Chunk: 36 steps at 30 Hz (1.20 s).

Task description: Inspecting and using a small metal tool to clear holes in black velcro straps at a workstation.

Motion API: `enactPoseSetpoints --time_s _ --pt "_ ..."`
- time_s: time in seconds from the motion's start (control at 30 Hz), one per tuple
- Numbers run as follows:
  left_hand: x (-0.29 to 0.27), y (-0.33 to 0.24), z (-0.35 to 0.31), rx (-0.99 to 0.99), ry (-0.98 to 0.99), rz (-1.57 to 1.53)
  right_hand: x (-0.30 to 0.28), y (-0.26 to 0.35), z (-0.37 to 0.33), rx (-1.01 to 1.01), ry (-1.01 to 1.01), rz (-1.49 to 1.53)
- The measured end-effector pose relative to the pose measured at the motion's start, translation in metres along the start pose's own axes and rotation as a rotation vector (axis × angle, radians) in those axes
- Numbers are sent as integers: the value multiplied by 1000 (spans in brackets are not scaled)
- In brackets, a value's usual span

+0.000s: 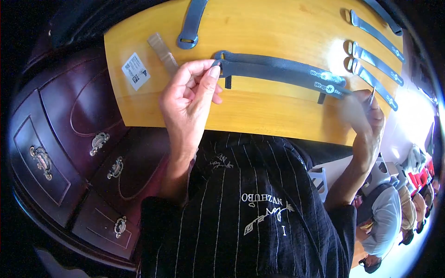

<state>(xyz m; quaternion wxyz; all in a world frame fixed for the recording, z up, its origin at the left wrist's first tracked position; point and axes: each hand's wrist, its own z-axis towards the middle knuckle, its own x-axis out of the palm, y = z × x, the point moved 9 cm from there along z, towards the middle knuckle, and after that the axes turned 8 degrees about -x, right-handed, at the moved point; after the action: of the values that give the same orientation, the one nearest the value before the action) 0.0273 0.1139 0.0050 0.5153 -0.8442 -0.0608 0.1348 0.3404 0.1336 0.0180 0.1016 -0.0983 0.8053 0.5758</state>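
My left hand (192,88) pinches the slotted end of a dark grey strap (269,74) between thumb and forefinger. The strap stretches to the right above the table, with white-printed oval labels towards its far end. Just behind it lies a second dark strap (259,59) of the same kind, partly overlapped. My right hand (366,111) is closed at the strap's right end; its thumb side is smeared by motion. A thin, pale, shiny tip (373,95) shows at its fingers, too small to name.
On the yellow wooden table (278,28) lie another slotted strap (189,32), a white printed label (136,71) and a clear brownish strip (162,51). Several straps (378,58) lie at the right. A dark drawer cabinet (60,153) stands left; other people (384,222) sit at right.
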Motion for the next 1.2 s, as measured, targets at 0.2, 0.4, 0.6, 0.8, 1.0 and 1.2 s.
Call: enactPoseSetpoints --time_s 0.2,0.4,0.6,0.8,1.0,1.2 --pt "0 -1 3 3 -26 34 2 -5 2 -15 -41 60" --pt "1 0 5 4 -43 60 0 -10 3 14 -30 29" --pt "3 -1 5 23 -53 78 -1 -11 4 9 -44 17" --pt "4 -4 5 20 -61 114 1 -11 4 24 -23 6" --pt "6 -2 5 21 -61 108 1 -12 4 33 -41 6" --pt "6 -3 5 10 -75 113 -1 -18 5 60 -51 0"
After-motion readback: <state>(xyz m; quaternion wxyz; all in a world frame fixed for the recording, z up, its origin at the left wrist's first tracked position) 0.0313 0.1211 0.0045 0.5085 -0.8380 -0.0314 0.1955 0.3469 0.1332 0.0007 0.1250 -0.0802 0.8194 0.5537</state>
